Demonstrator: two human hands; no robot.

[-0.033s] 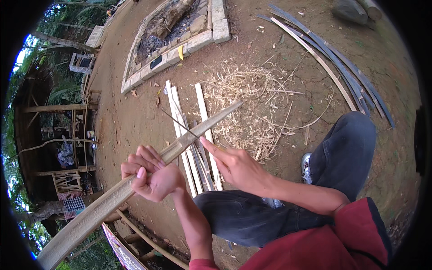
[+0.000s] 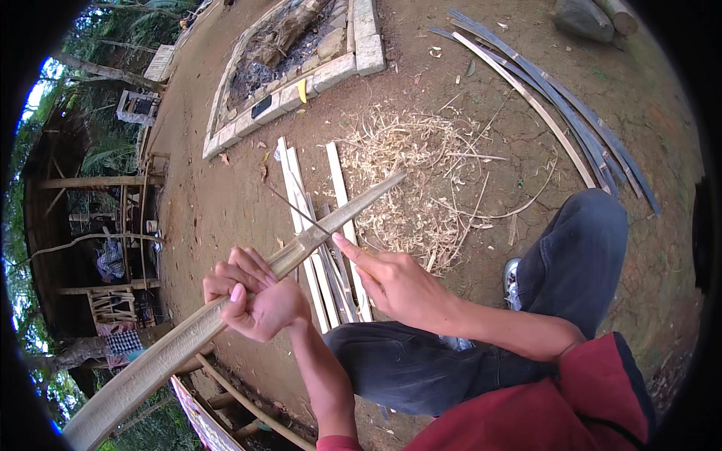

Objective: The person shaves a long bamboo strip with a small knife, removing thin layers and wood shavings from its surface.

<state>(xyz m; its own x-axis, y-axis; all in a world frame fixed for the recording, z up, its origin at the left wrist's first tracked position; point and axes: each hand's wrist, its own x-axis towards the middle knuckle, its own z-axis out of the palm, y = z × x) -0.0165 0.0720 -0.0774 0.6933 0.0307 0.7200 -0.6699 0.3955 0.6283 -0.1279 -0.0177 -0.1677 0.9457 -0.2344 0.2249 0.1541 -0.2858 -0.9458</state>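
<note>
Gripping a long bamboo piece (image 2: 147,361), the person's left hand (image 2: 259,297) sits left of the frame's centre, its fingers curled around the shaft with the thumb laid along the near side. The bamboo runs diagonally from the lower left corner up to a tapered tip near the middle of the frame. At the centre, the right hand (image 2: 402,282) is closed around a knife (image 2: 297,207), whose handle is mostly hidden by the fingers; the index finger reaches forward to the edge of the bamboo. The thin, dark blade crosses the bamboo short of its tip and points to the upper left. Below the tool, pale strips (image 2: 335,173) lie on the bare ground, and curly shavings (image 2: 391,146) are scattered right of them. Long, bowed dark strips (image 2: 535,71) spread across the upper right. At the upper centre, a stone-edged pit (image 2: 335,73) bears a dark flat object (image 2: 261,106) and a yellow object (image 2: 302,90) on its border. Dark trousers (image 2: 579,248) and a red sleeve (image 2: 602,383) fill the lower right, while a wooden shelter (image 2: 98,183) stands at the left edge.
</note>
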